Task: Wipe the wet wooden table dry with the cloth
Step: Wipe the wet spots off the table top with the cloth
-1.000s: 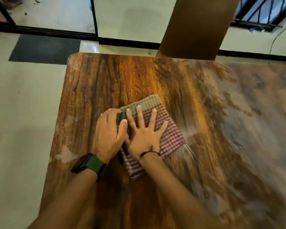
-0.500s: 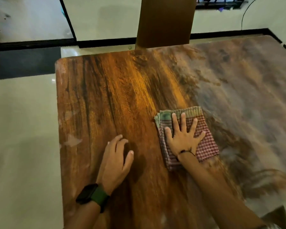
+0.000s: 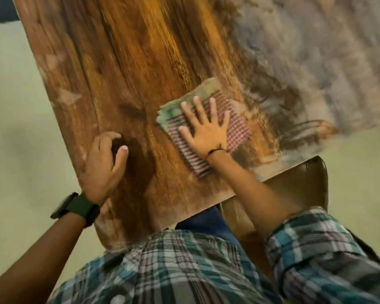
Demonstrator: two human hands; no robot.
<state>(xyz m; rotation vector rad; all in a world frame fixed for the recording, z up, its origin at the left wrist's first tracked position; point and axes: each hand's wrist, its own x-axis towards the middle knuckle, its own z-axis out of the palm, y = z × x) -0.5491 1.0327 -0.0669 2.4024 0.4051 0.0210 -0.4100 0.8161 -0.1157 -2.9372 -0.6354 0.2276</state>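
Cloth [image 3: 208,121], folded into a thick pad of red-and-white check with a green-and-tan border, lies flat on the table [image 3: 123,62] close to its near edge, toward the right part of the brown, dry-looking wood. The right hand [image 3: 204,132] presses down on it with the palm flat and all fingers straight and spread, covering most of the pad; a thin dark cord circles that wrist. The left hand [image 3: 103,163] rests on the bare wood near the near-left corner, well apart from the cloth, holding nothing; its fingers are loosely bent, the thumb lifted beside them. A watch [image 3: 75,210] with a green strap sits on the left wrist, just off the table's left edge.

Right of the cloth, the table surface turns pale and grey with a streaked, cloudy sheen that spreads to the far right; the border between this film and the darker brown wood runs just beside the cloth's right edge. A few pale patches mark the left edge as well.

Below the near edge shows a plaid shirt [image 3: 184,266], its right sleeve rolled up the forearm. A brown chair [image 3: 312,183] stands at the near-right corner, partly under the table. Pale floor [image 3: 13,128] lies to either side. The picture is motion-blurred.
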